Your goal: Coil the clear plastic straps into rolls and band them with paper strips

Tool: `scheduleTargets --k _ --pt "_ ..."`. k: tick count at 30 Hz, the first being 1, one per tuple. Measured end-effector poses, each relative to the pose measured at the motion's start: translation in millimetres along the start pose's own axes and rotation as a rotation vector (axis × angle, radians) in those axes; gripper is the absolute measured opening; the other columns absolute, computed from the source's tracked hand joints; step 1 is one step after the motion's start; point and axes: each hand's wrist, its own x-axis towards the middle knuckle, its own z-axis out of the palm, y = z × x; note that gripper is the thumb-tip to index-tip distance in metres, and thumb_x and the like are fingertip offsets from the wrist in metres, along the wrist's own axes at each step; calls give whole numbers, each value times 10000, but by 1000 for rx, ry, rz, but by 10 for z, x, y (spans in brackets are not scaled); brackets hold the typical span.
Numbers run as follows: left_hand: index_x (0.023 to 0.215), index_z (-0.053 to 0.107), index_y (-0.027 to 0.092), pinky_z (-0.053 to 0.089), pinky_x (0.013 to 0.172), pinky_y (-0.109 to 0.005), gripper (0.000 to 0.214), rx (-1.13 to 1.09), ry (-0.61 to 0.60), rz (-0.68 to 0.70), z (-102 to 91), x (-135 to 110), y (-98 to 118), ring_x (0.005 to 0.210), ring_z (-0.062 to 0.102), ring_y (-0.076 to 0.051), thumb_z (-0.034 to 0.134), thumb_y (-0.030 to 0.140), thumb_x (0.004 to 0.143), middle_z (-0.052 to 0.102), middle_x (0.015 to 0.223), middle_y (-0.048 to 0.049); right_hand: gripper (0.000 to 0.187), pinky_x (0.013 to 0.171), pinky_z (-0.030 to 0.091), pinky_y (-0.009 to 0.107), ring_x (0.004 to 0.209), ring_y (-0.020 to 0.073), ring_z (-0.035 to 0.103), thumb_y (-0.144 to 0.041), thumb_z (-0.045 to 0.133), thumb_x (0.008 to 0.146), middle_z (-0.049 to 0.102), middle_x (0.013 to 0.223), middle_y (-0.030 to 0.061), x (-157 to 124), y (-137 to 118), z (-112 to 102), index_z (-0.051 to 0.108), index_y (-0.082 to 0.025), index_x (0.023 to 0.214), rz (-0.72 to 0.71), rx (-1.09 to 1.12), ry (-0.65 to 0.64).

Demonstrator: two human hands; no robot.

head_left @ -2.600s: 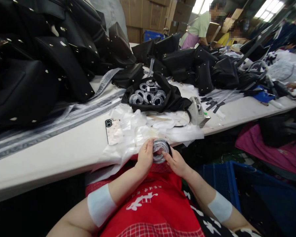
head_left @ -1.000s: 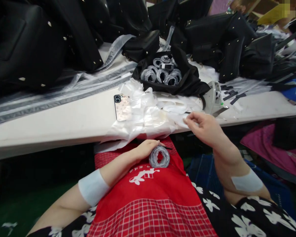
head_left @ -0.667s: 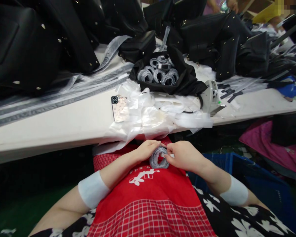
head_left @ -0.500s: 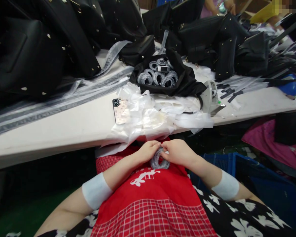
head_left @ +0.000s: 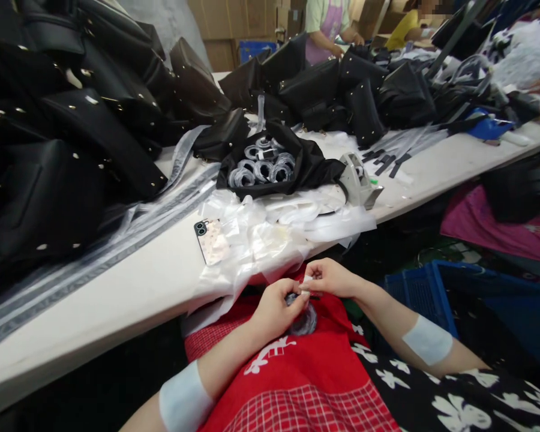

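Note:
My left hand (head_left: 276, 307) is closed around a coiled grey strap wrapped in clear plastic (head_left: 305, 320), held over my red apron (head_left: 297, 372) in my lap. My right hand (head_left: 328, 278) sits just above it, its fingertips pinched on a small white piece (head_left: 306, 279) at the coil's top. Both hands touch at the coil, below the edge of the white table (head_left: 117, 288). Part of the coil is hidden by my left fingers.
On the table lie a phone (head_left: 210, 241), crumpled clear plastic (head_left: 274, 228), a black cloth holding several coiled straps (head_left: 263, 168), a tape dispenser (head_left: 359, 180) and piles of black bags (head_left: 72, 120). A blue crate (head_left: 432, 294) stands at my right. Other people work at the far end.
My right hand reached to the plastic on the table, then came back to the coil. Both hands now pinch at its top, and the view has tilted upward.

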Motion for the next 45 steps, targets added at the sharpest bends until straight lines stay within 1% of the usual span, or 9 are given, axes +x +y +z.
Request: scheduleTargets --k 4,8,11,14,20,30,34,39,45 --pt "718 588 179 450 705 -252 142 -54 -8 122 33 -29 61 715 585 -145 594 238 847 649 762 -23 519 512 384 248 495 117 509 -636 578 767 596 545 8 -19 181 152 609 -143 607 90 187 37" --pt "719 596 185 457 800 -279 144 -42 36 206 35 -62 132 859 588 -169 582 228 855 606 871 -51 368 588 410 262 584 130 529 -508 672 716 627 631 7 -57 230 339 644 -144 666 44 282 157" --pt "710 595 186 449 807 -293 149 -6 138 85 38 -69 112 875 565 -176 583 248 845 570 893 -48 280 649 437 274 645 151 564 -418 669 749 653 666 16 -100 182 378 688 -143 699 -96 187 280" --pt "705 561 188 438 680 -264 184 -102 95 -91 56 -57 50 698 536 -144 546 290 858 563 731 -2 262 686 460 279 702 172 595 -388 633 791 692 713 29 -147 123 340 729 -149 741 -171 73 323" --pt "668 554 175 379 576 -243 212 -174 93 -175 113 -43 9 590 493 -129 555 317 827 568 621 13 342 731 495 307 751 196 645 -453 602 815 727 767 45 -231 53 196 749 -144 809 -80 230 156" --pt "932 486 190 433 687 -275 183 -89 159 -86 129 -116 108 769 575 -170 593 287 820 603 875 -37 204 776 528 319 732 192 682 -303 784 643 752 791 44 -166 67 149 752 -149 773 26 206 80" --pt "951 537 178 442 694 -290 239 -56 78 -109 77 -80 80 763 585 -178 631 340 802 632 872 -43 148 733 549 317 737 200 690 -271 704 738 752 799 57 -227 28 159 753 -150 808 -64 -49 143" --pt "868 633 127 446 617 -271 347 -422 -153 -320 -95 81 26 638 574 -149 755 393 682 658 732 -34 338 898 527 380 975 214 652 -133 487 880 711 1067 76 -422 -32 179 684 -212 1143 -522 -706 181" --pt "930 618 115 469 710 -279 469 -927 -57 -426 -118 303 116 709 619 -144 822 351 580 670 799 -39 559 1039 465 464 1237 261 519 -63 406 874 563 1326 147 -476 69 244 435 -175 1421 -706 -968 376"
